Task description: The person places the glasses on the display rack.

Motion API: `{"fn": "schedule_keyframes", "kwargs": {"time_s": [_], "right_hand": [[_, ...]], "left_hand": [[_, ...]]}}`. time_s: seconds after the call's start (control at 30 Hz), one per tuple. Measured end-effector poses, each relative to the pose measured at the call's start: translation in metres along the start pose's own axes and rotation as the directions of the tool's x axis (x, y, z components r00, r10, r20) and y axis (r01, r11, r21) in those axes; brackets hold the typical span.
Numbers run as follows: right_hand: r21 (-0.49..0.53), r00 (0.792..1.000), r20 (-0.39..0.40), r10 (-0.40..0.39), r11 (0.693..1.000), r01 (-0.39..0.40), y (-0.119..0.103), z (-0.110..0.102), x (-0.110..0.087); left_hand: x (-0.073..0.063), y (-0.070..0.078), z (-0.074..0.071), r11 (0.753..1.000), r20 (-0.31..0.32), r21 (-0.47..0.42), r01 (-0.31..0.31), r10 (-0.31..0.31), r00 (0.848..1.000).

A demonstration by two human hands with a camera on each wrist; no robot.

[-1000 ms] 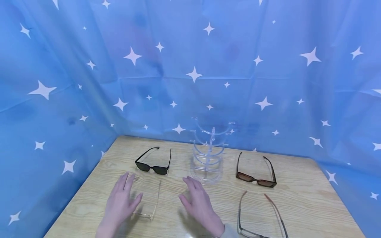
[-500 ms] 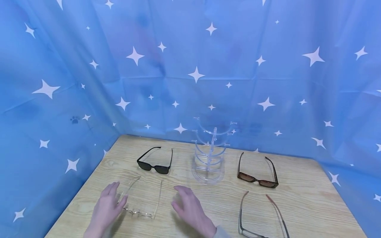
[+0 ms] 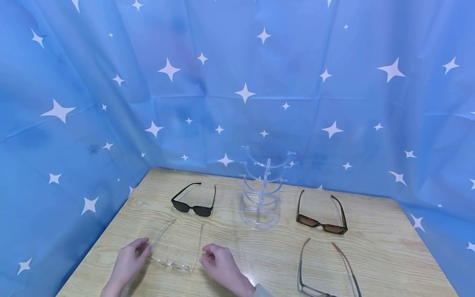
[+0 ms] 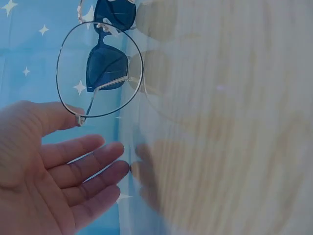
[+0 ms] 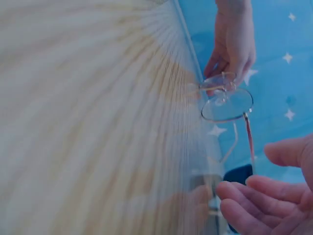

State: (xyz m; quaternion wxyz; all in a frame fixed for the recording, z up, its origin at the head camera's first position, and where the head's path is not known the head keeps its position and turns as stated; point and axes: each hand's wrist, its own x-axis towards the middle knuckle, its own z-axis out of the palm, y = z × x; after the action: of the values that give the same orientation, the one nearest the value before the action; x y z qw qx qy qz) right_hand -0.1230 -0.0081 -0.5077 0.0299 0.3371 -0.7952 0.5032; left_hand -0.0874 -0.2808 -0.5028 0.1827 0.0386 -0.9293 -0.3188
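Clear-lensed eyeglasses (image 3: 168, 264) with thin metal rims rest on the wooden table, temples unfolded toward the back. My left hand (image 3: 128, 260) is beside their left hinge. In the left wrist view its thumb (image 4: 61, 117) meets the hinge by the round rim (image 4: 57, 73), while the other fingers lie loosely extended. On the other side, my right hand (image 3: 224, 266) is near the right temple. The right wrist view shows its thumb and fingers (image 5: 244, 215) apart, with the temple (image 5: 250, 137) just ahead of them; contact there is hard to tell.
Black sunglasses (image 3: 202, 211) lie behind the eyeglasses. A clear tiered display stand (image 3: 265, 175) stands at the back middle. Brown sunglasses (image 3: 334, 229) and dark-framed glasses (image 3: 315, 293) lie at right. A blue star-printed curtain (image 3: 289, 57) hangs behind the wooden table (image 3: 267, 260).
My left hand has moved left and down to the eyeglasses' left hinge, uncovering more of them. My right hand has come left and lower, close to the right temple. The eyeglasses look unmoved.
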Motion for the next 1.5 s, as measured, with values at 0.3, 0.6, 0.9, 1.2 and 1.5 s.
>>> {"fn": "schedule_keyframes", "kwargs": {"time_s": [0.3,0.6,0.9,1.2,1.5], "right_hand": [[0.335,0.956,0.077,0.285,0.895,-0.294,-0.005,0.015,0.007],[0.548,0.841,0.181,0.510,0.658,-0.517,-0.008,0.024,0.006],[0.617,0.810,0.250,0.531,0.558,-0.555,-0.013,0.014,0.001],[0.656,0.833,0.218,0.508,0.556,-0.510,-0.012,-0.015,-0.005],[0.628,0.834,0.198,0.515,0.586,-0.511,-0.017,-0.048,-0.012]], "left_hand": [[0.004,-0.001,-0.001,0.984,0.081,-0.082,0.160,-0.154,0.985],[0.006,0.003,-0.004,0.878,0.242,-0.247,0.411,-0.355,0.903],[0.004,0.012,-0.004,0.780,0.313,-0.410,0.473,-0.367,0.876],[0.004,0.029,-0.005,0.741,0.410,-0.520,0.424,-0.220,0.885],[0.006,0.046,0.003,0.720,0.459,-0.616,0.319,-0.001,0.888]]}}
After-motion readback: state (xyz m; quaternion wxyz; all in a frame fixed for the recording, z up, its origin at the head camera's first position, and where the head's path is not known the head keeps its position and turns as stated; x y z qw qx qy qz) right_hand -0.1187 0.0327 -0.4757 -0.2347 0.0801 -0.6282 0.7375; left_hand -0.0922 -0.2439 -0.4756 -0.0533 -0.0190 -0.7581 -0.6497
